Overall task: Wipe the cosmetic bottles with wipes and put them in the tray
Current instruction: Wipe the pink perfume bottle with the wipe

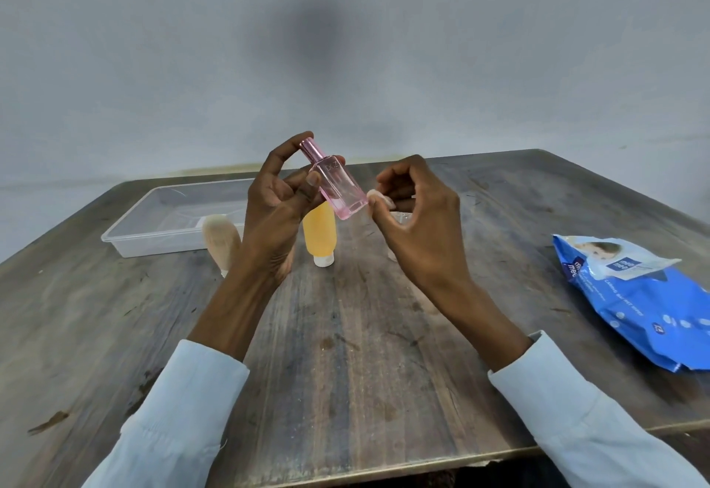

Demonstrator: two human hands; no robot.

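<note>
Wiping step, I judge: left hand (276, 199) grips the pink rectangular glass bottle (338, 185) mid-frame; right hand (415, 218) pinches a small white wipe (378, 198) against its base. Next, the clear plastic tray (153, 226), centre left.

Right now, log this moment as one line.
step: wiping | left hand: holds pink bottle | right hand: pinches wipe at bottle base | tray: no bottles visible inside

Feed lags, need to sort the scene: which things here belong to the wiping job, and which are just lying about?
Job:
pink bottle in left hand
wipe in right hand
orange bottle
beige bottle
tray
wipes pack

Lying about:
nothing but the table
</note>
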